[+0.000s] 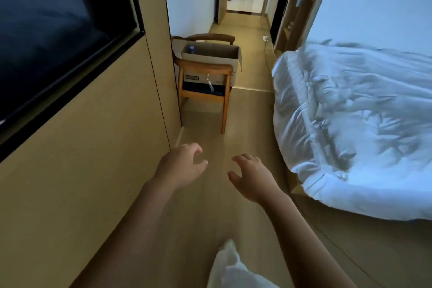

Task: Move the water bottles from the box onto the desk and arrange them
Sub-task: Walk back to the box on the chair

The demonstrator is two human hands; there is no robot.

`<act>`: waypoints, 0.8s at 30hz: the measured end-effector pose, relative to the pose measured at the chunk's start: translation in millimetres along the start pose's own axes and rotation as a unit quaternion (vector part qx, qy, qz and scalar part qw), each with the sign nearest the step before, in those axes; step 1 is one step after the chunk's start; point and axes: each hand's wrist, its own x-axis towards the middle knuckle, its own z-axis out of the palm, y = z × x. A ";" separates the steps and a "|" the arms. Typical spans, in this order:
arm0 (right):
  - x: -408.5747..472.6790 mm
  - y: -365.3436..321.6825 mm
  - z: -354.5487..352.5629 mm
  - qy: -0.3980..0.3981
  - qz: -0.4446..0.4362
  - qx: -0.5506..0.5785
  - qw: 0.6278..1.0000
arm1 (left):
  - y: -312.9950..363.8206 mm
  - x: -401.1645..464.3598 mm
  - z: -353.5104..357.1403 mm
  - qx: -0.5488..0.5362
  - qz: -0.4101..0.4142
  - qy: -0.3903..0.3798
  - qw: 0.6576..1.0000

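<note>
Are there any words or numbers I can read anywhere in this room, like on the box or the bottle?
None can be read.
Cardboard box on the chair: a dark label on its side, print too blurred to read.
Bottle in the box: only its cap shows, no label visible.
Television on the wall: screen dark, no text legible.

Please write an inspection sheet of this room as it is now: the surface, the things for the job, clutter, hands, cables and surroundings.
Surface: no desk in view; wooden floor ahead.
Job's things: open cardboard box on a wooden chair; one bottle cap shows inside, at its left corner.
Clutter: white fabric at the bottom edge.
Hands: left hand and right hand held out, fingers loosely curled, holding nothing.
Cables: a cord on the floor beside the far wall.
Surroundings: wall television on the left, bed with white duvet on the right, corridor beyond.
</note>
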 end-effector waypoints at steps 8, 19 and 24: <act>176.9 56.2 -50.2 -0.021 -0.009 0.001 1.000 | 19.8 174.8 -2.6 -0.016 -0.023 0.019 0.999; 385.4 91.2 -62.2 -0.045 -0.019 0.009 0.999 | -12.0 382.6 -2.7 -0.049 -0.055 0.022 0.997; 510.3 85.9 -78.2 -0.025 -0.014 0.044 0.999 | -45.0 499.0 -33.4 -0.050 -0.040 0.018 0.998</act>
